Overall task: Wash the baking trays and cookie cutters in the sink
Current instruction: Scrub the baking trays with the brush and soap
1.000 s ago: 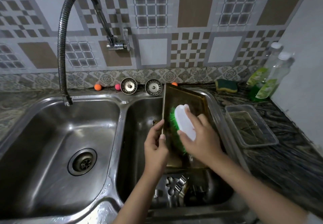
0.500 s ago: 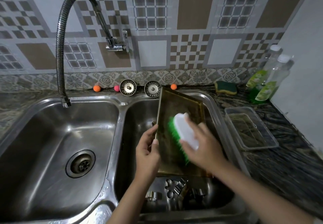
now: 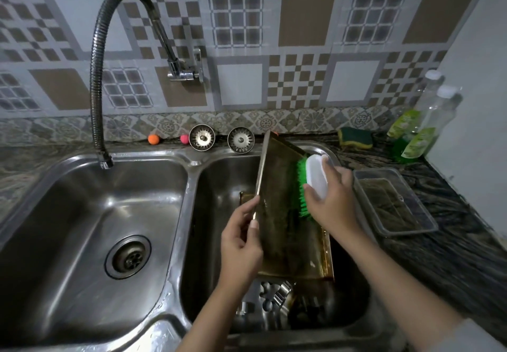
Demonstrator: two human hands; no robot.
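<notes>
A stained, brownish baking tray (image 3: 282, 214) stands tilted on edge in the right basin of the steel double sink (image 3: 192, 165). My left hand (image 3: 241, 244) pinches the tray's left rim. My right hand (image 3: 329, 200) grips a scrub brush (image 3: 312, 181) with a white back and green bristles, which press on the tray's upper right part. Several metal cookie cutters (image 3: 271, 296) lie on the basin floor below the tray, partly hidden by my left forearm. The edge of another tray (image 3: 242, 196) shows behind the held one.
A flexible faucet (image 3: 96, 77) hangs over the left basin with its drain (image 3: 127, 259). Two sink strainers (image 3: 201, 137) and small coloured balls (image 3: 153, 139) sit on the back ledge. On the right counter are a sponge (image 3: 355, 137), dish soap bottles (image 3: 419, 132) and a clear plastic container (image 3: 395, 200).
My right hand has moved the brush from the tray's middle up to its far right edge. The tray has turned more on edge, and my left hand stays on its rim.
</notes>
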